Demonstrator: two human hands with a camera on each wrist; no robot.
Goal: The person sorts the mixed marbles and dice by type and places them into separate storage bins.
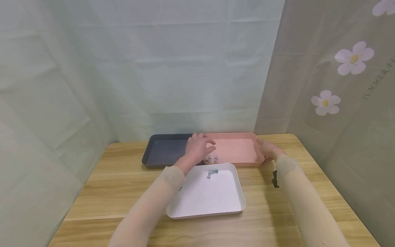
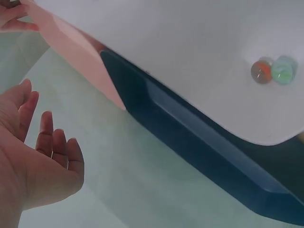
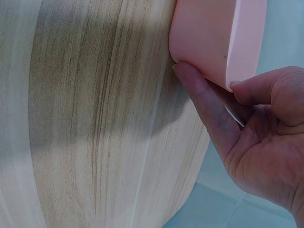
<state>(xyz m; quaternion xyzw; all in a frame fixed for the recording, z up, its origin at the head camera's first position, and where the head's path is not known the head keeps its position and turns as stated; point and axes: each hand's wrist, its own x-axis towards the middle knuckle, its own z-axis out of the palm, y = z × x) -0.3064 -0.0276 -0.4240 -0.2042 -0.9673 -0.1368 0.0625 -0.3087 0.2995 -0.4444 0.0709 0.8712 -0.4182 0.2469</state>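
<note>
My right hand (image 1: 270,150) grips the right end of the pink tray (image 1: 237,145). In the right wrist view its thumb is at the rim and a finger reaches under the bottom edge. Small patterned dice (image 1: 216,159) lie at the pink tray's left front corner. My left hand (image 1: 199,147), fingers loosely curved and holding nothing, hovers where the pink tray meets the dark blue tray (image 1: 166,151). In front, the white tray (image 1: 213,197) holds several small pieces; the left wrist view shows a green glass marble (image 2: 283,70) beside an orange-and-grey marble (image 2: 261,71).
All three trays stand on a wood-grain table (image 1: 117,195), the two coloured ones along its back edge. Pale curtains (image 1: 185,68) hang behind and at both sides. A small black object (image 1: 275,179) shows beside my right wrist.
</note>
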